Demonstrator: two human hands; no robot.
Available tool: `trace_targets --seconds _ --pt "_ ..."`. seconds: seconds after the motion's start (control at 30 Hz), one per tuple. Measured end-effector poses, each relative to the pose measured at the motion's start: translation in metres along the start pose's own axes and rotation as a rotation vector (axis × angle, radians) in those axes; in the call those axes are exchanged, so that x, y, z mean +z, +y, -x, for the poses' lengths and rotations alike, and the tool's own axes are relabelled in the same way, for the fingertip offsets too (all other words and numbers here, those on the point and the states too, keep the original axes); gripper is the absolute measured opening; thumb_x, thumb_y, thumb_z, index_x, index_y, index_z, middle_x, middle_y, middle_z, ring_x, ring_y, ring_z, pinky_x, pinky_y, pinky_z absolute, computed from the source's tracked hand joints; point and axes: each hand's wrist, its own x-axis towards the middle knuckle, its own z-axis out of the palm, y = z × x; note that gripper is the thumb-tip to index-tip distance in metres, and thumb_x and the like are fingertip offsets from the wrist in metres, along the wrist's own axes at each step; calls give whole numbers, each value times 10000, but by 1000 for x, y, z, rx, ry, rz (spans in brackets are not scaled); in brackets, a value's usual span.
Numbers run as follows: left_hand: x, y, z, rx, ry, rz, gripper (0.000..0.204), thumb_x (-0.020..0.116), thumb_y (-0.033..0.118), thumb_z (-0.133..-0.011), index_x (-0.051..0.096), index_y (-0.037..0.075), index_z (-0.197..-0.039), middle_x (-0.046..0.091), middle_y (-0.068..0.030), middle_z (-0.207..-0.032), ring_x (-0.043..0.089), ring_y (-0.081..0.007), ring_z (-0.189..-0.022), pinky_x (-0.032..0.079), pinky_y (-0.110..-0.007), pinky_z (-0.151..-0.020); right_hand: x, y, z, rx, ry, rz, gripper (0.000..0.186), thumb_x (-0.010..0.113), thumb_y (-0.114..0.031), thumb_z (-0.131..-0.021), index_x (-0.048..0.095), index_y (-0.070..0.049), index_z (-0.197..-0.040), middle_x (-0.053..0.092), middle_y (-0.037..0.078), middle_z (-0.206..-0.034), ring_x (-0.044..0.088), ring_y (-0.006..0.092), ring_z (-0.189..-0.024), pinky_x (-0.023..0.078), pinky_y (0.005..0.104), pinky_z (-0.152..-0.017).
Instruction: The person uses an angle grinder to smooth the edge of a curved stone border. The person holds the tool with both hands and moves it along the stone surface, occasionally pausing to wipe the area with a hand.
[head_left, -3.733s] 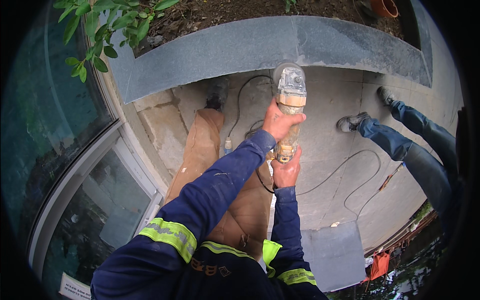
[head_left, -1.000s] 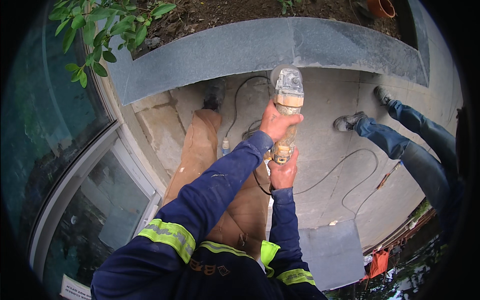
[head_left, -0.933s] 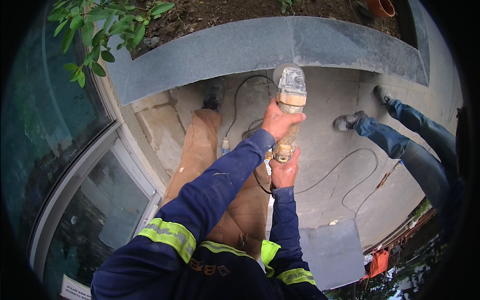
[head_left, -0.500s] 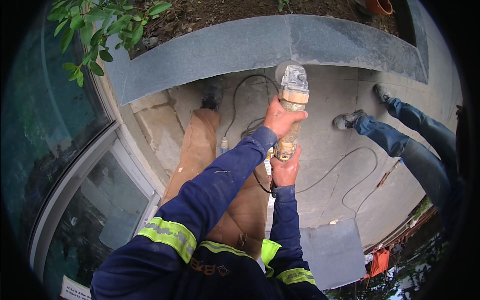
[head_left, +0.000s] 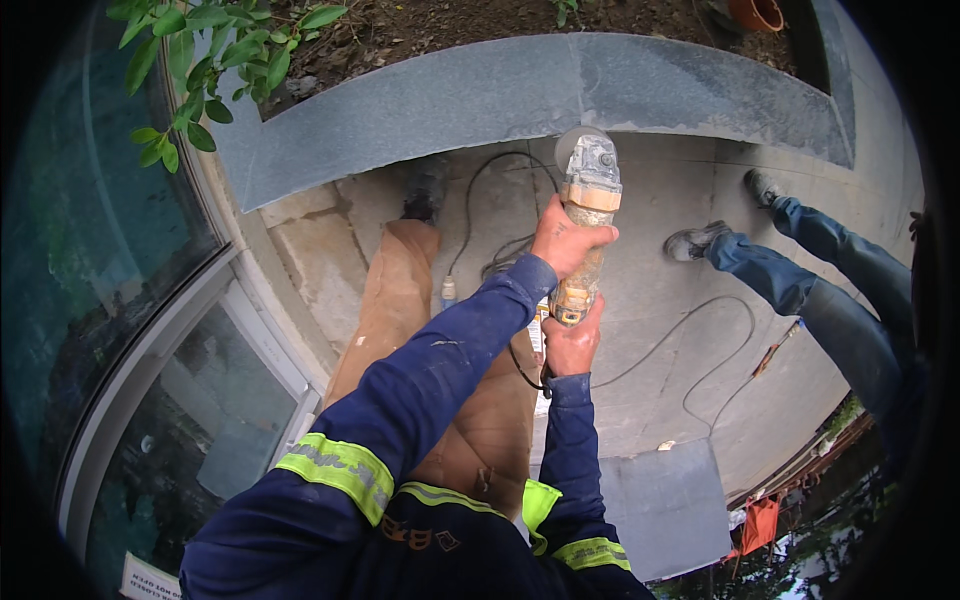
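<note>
A worn angle grinder (head_left: 592, 200), dusty and yellowish, is held out in front of me with its head pointing away. My left hand (head_left: 565, 238) is wrapped around the front of its body, thumb across the top. Behind it, my right hand (head_left: 572, 342) grips the rear end. The pale round disc (head_left: 572, 146) is at the near edge of a grey stone coping (head_left: 450, 105); whether it touches the stone I cannot tell. A black cord (head_left: 522, 368) hangs from the grinder's rear.
Soil and a leafy plant (head_left: 200, 75) lie beyond the coping. Another person's legs (head_left: 780, 270) stand at the right. Cable (head_left: 745, 320) loops across the paved floor (head_left: 640, 370). A loose grey slab (head_left: 665, 505) lies at lower right; a glass door (head_left: 190, 410) is at left.
The grinder's head has shifted very slightly to the right and toward me. Both hands keep their hold on it.
</note>
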Motion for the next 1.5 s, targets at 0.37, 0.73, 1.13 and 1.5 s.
trace_targets --seconds 0.37,0.73,1.13,1.5 --pt "-2 0 4 -9 -7 37 611 868 157 -693 523 -39 -1157 672 -128 -1032 662 -198 -917 542 -347 -833 1 10 -1 78 -25 -9 780 688 -35 -716 359 10 -1422 670 273 -1058 682 418 -1003 524 438 -872" --pt "-2 0 1 -6 -10 15 612 864 157 -697 517 -41 -1161 671 -135 -1041 664 -202 -917 544 -349 -830 0 2 1 43 -25 -8 783 686 -45 -723 345 1 -1427 672 283 -1044 676 449 -994 525 463 -861" --pt "-4 -3 1 0 -16 7 592 864 157 -698 537 -26 -1156 670 -118 -1038 661 -193 -914 540 -342 -835 3 7 1 10 -2 -8 788 683 -48 -719 347 26 -1428 667 304 -1033 672 456 -998 520 461 -876" --pt "-4 2 5 -35 -22 5 534 836 102 -733 554 11 -1177 659 -80 -1041 645 -180 -942 533 -342 -848 6 8 4 -45 29 2 789 679 -42 -706 355 23 -1422 666 298 -1046 665 459 -1003 520 467 -866"
